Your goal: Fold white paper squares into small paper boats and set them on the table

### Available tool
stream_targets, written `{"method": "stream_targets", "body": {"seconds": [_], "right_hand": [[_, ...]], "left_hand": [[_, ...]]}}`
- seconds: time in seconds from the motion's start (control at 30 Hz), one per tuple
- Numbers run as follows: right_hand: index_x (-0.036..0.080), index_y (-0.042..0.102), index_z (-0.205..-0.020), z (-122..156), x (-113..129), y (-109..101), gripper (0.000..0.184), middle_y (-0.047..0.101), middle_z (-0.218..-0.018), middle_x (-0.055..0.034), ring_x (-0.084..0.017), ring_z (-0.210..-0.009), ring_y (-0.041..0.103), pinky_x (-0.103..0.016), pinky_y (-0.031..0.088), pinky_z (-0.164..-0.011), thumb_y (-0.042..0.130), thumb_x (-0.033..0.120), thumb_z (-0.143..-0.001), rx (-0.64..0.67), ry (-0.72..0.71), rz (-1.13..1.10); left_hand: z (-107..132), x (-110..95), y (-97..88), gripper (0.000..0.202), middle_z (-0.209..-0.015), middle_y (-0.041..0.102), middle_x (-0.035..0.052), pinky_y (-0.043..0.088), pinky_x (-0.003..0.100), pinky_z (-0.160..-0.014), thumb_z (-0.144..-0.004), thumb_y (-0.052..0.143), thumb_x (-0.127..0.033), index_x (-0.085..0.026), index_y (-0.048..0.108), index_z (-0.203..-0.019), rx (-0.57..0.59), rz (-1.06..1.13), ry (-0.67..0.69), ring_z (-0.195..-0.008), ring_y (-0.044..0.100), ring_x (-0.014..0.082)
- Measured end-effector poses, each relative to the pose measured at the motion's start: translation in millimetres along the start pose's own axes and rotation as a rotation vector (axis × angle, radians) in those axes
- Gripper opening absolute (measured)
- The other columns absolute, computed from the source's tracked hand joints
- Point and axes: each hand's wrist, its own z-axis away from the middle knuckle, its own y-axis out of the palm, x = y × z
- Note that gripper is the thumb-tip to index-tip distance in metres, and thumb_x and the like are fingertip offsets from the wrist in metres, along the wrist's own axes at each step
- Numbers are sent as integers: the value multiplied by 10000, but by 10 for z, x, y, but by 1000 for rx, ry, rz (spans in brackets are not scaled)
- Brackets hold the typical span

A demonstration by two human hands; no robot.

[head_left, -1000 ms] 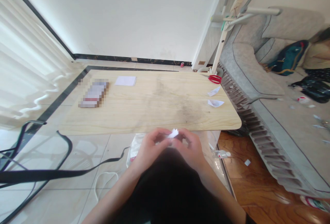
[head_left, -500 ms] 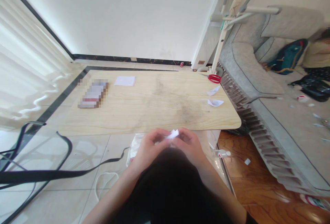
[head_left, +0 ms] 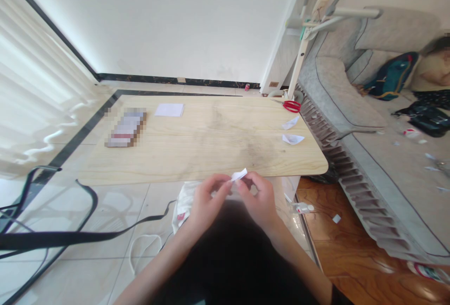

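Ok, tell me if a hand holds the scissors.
No, the scissors lie at the table's far corner; left hand and right hand pinch paper.

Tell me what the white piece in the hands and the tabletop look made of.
The white piece looks like thin matte paper, with crisp folded edges. The tabletop looks like pale matte wood or wood-look laminate: long grain lines show.

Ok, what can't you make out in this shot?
Head view:
- Paper: mostly hidden by the left hand and right hand pinching it; its shape is unclear.
- Block on the table: pixelated, unreadable.
- Bag below the hands: partly covered by the left hand.
- Red thing by the wall: too small to name.
- Person on the sofa: cut by the right edge.
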Motion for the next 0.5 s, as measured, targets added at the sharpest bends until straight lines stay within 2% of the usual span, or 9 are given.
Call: {"method": "stream_targets", "body": {"seconds": [0.13,0.2,0.27,0.4,0.5], "right_hand": [[204,601,-773,21,-8,54,103,581,-634,19,-142,-586,545,-262,441,-581,576,231,-868,-38,-26,70],[206,610,-844,29,-26,86,41,579,-645,24,-143,-589,546,-262,445,-586,570,201,-854,-49,-28,92],[210,615,-916,32,-54,116,98,600,-672,22,-145,-598,559,-262,458,-593,570,179,-834,-66,-21,84],[213,607,-915,31,-121,153,139,652,-741,6,-158,-644,609,-273,503,-629,585,165,-786,-108,29,5],[216,603,-873,36,-136,162,145,657,-738,8,-168,-656,621,-289,514,-646,608,155,-742,-141,33,18]], "left_hand": [[20,115,11,184,-854,758,48,551,299,-737,-916,577,-298,-186,686,-1013,-144,-299,232,-751,702,175],[16,162,3,171,-912,764,58,558,300,-751,-925,561,-262,-194,678,-1029,-185,-408,367,-779,709,177],[8,192,-2,160,-972,764,75,568,314,-787,-923,559,-241,-196,673,-1025,-200,-488,469,-841,720,193],[-8,194,22,174,-1052,747,91,578,335,-841,-904,571,-204,-210,658,-1054,-188,-564,578,-953,715,214],[-15,162,60,226,-1177,688,115,571,378,-879,-862,617,-180,-215,640,-1084,-230,-594,583,-1060,673,241]]}}
